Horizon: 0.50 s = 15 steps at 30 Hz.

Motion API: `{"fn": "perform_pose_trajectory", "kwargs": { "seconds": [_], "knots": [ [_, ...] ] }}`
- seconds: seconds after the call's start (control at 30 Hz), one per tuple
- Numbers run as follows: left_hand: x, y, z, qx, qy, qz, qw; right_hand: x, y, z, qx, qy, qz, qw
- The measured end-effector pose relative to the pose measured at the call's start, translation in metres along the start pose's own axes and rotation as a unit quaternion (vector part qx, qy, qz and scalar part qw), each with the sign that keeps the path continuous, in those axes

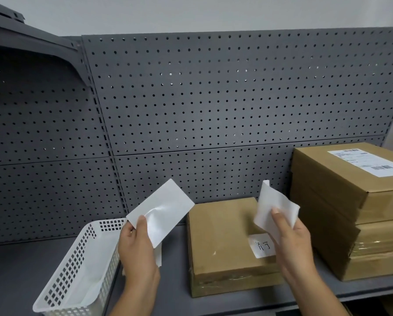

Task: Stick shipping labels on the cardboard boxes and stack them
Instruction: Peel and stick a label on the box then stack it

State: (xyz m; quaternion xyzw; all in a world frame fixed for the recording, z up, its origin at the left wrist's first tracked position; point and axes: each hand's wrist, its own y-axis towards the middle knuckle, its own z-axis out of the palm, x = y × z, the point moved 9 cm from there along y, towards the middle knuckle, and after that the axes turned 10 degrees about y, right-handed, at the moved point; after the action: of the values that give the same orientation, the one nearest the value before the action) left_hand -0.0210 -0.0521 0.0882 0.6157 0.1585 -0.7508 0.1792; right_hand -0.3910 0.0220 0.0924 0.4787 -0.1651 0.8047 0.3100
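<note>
- The limp white sheet (275,208) hangs in the air above the far right corner of the small cardboard box (227,242). The right hand (291,242) pinches it between thumb and fingers. Its top edge curls over, which suggests it is the peeled label, though no print shows on the side facing the camera.
- The glossy white sheet (161,213) is pinched at its lower end by the left hand (138,254), thumb on top. It stands flat and tilted above the gap between box and basket, and its sheen reads like a backing liner.
- Each grip is closed on paper and the two sheets are well apart, probably so that a sticky face cannot catch on the other sheet.
- The small box lies flat on the grey shelf (20,270). Its top is bare except for a handwritten slip (262,246) near the right edge, partly hidden by the right hand. The left and middle of the top give open room for a label.
- Just to its right a stack of boxes (350,224) stands against the pegboard (213,99). The top one already carries a shipping label (368,163), so the small box likely belongs on top once labelled, and the space above the stack is open.
- A white perforated basket (77,270) sits just beside the left hand, handy for dropping waste paper.
</note>
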Motion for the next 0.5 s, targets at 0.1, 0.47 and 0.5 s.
{"fn": "perform_pose_trajectory", "kwargs": {
  "seconds": [0.1, 0.47, 0.5],
  "knots": [
    [0.002, -0.004, -0.007, -0.019, -0.027, 0.006, 0.999, -0.004, -0.012, 0.019, 0.034, -0.053, -0.035, 0.997],
    [-0.012, 0.006, -0.110, -0.136, -0.130, 0.019, 0.982, -0.032, -0.068, 0.126, 0.213, -0.169, -0.073, 0.959],
    [-0.015, 0.008, -0.123, -0.151, -0.129, 0.019, 0.980, -0.040, -0.074, 0.138, 0.231, -0.172, -0.077, 0.955]
  ]
}}
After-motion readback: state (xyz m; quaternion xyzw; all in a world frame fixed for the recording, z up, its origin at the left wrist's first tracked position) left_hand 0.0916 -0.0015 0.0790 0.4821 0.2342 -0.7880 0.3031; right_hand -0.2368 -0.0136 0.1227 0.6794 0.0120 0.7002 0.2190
